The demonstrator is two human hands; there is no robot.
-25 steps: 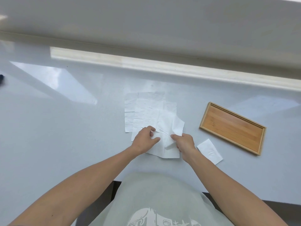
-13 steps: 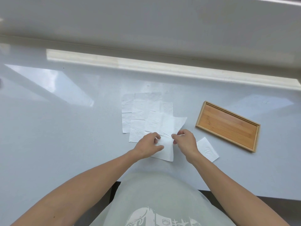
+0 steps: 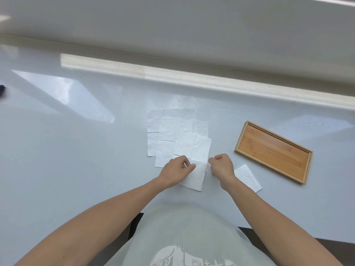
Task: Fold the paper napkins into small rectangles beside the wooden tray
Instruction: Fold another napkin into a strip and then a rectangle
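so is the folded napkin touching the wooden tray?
Apart. The head view shows bare counter between the folded napkin and the wooden tray's near edge.

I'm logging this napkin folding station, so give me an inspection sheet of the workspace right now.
Surface: glossy white counter with window reflections.
Job's things: top napkin lies opened out on a pile of napkins; one folded napkin lies beside the near end of the wooden tray, which holds nothing.
Clutter: a dark object at the far left edge, too cut off to identify.
Hands: left hand rests on the top napkin's near left part; right hand sits at its right edge, fingers curled; whether it pinches the paper is unclear.
Cables: nothing seen.
Surroundings: pale wall ledge behind the counter.
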